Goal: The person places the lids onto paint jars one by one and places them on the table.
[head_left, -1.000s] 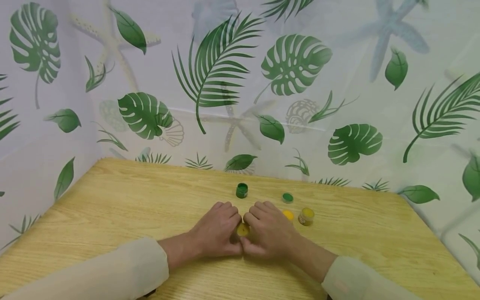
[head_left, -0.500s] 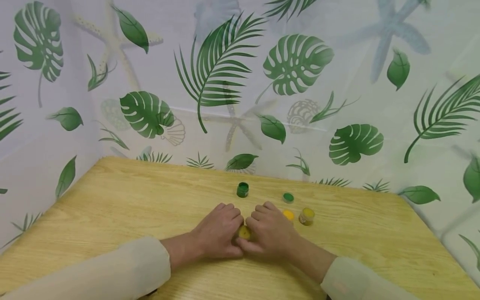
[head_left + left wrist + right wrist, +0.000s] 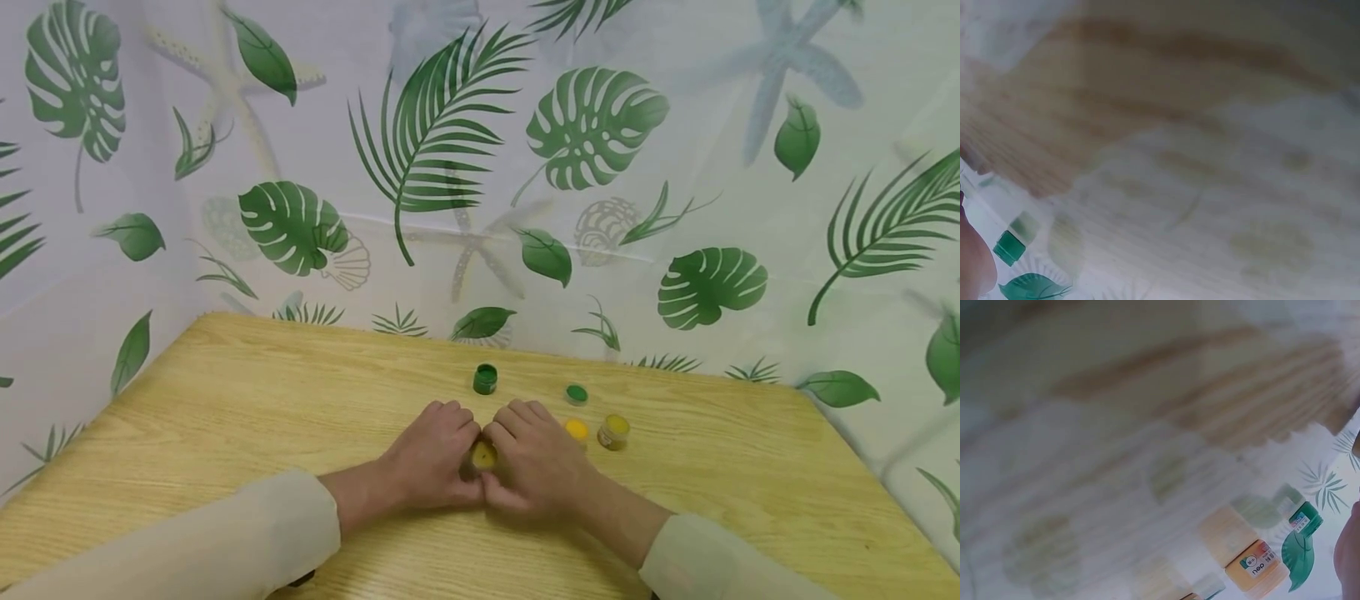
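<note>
Round yellow piece, dark-dotted, now slightly farther forward, in clamped grip of left hand and right hand.

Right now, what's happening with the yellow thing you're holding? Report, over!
Left hand and right hand gripping yellow thing. Top showing, sides mostly covered. Green jar beyond, seemingly not in the way.

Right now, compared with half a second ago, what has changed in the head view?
The left hand and the right hand have shifted slightly away from the person, and the gap between their knuckles has narrowed. The small yellow round thing between them moved with them, slightly away and to the left. Both hands keep hold of it. The green jar, the green lid and the yellow jar stayed in place.
</note>
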Available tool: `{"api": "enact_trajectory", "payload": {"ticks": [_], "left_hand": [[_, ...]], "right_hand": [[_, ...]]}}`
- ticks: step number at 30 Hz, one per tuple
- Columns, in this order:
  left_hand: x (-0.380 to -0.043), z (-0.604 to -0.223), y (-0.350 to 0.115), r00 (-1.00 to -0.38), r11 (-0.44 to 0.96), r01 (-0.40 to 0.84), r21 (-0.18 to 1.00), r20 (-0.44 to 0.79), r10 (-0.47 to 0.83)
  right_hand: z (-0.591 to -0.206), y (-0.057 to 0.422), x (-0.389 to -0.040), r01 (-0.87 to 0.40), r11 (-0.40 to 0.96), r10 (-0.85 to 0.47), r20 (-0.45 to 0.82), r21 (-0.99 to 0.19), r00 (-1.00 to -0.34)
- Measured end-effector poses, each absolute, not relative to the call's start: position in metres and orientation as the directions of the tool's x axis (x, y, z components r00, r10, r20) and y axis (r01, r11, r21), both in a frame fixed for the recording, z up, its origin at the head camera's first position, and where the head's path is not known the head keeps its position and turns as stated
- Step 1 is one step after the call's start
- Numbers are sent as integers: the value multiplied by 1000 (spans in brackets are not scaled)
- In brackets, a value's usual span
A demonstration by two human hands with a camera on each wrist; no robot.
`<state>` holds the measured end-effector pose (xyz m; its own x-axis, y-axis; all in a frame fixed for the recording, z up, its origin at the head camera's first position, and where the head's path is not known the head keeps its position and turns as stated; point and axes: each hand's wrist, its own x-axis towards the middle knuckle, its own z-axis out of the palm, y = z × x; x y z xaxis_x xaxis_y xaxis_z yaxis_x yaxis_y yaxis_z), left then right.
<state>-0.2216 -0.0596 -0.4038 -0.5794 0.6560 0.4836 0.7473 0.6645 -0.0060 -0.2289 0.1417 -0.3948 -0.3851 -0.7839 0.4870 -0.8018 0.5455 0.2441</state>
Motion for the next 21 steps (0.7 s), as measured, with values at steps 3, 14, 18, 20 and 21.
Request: {"api": "enact_trajectory", "payload": {"ticks": [3, 14, 18, 20, 21], "left_hand": [[-222, -404, -60, -568, 660, 752, -12, 496, 657], [-220, -403, -58, -576, 662, 750, -13, 481, 661], [-220, -404, -57, -582, 668, 744, -22, 470, 664], [-221, -405, -57, -580, 667, 744, -27, 468, 666], [-221, -405, -57, -579, 666, 745, -30, 468, 668]], "right_hand": [[-394, 142, -229, -799, 550, -785, 476, 241, -397], [-394, 143, -230, -791, 560, -781, 473, 245, -407], [-395, 143, -230, -787, 560, -787, 460, 258, -410], [-395, 144, -230, -783, 564, -788, 454, 262, -416], [-395, 144, -229, -783, 565, -788, 450, 261, -419]]}}
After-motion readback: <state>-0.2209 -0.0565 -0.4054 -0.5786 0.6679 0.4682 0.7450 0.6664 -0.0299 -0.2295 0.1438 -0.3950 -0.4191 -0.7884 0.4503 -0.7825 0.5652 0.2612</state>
